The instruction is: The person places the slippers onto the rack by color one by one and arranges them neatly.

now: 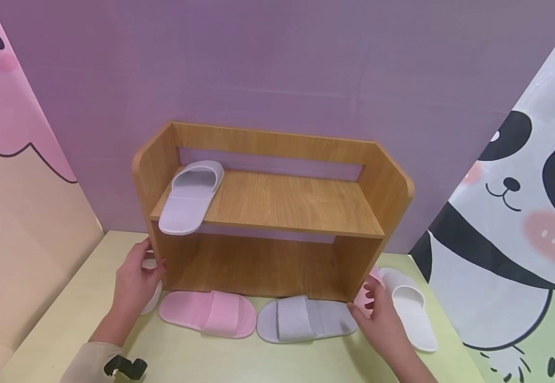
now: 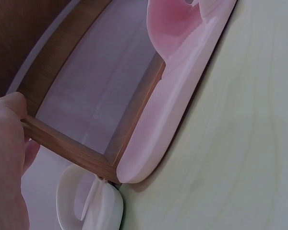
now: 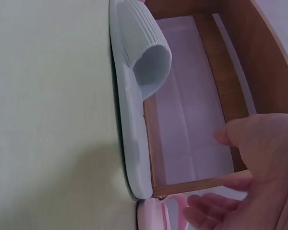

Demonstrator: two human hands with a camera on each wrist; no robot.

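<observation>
A small wooden shelf rack [image 1: 277,202] with two levels stands on the table. My left hand [image 1: 136,276] grips the front edge of its left side panel, thumb on the inner side and fingers outside. Around the right panel's lower front edge is my right hand [image 1: 378,319], thumb apart from the wood in the right wrist view; contact of its fingers is unclear. A lilac slipper [image 1: 186,205] lies at the left of the upper level, toe end inward. Before the rack, a pink slipper [image 1: 186,308] and a grey slipper [image 1: 325,319] lie sideways on the table.
Beyond the right panel lie another pink slipper [image 1: 363,300], partly hidden by my hand, and a white slipper [image 1: 416,319]. Another white slipper [image 2: 105,206] is outside the left panel. A purple wall [image 1: 277,69] rises behind; printed panels flank the table [image 1: 229,361].
</observation>
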